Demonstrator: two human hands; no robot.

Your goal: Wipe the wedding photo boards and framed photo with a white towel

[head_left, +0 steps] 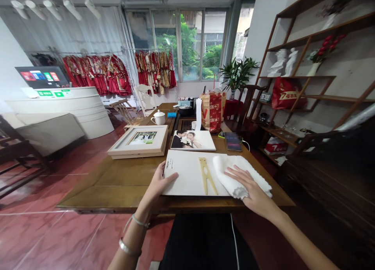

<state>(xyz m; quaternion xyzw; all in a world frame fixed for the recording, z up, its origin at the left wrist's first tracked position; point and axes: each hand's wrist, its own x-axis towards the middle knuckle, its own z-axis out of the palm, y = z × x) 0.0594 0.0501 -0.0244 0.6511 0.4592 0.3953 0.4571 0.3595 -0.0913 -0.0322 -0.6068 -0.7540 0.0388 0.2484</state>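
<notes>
A white flat board or album (187, 172) with small dark print and a pale yellow two-legged shape lies at the near edge of the wooden table. My left hand (161, 180) grips its left edge, thumb on top and the other fingers along the side, partly hidden. On the board's right part rests a folded white towel (225, 170), which reaches past the board onto the table. Flat on top of this cloth lies my right hand (246, 186), fingers stretched out. Just behind the board is a photo panel (202, 139) showing a couple.
A framed picture (120, 148) lies at the left, with a lidded white cup (159, 117) behind it. Further back stand a red-and-brown paper bag (213, 112) and a black pot (185, 110). A phone (233, 141) with a white cable lies at the right.
</notes>
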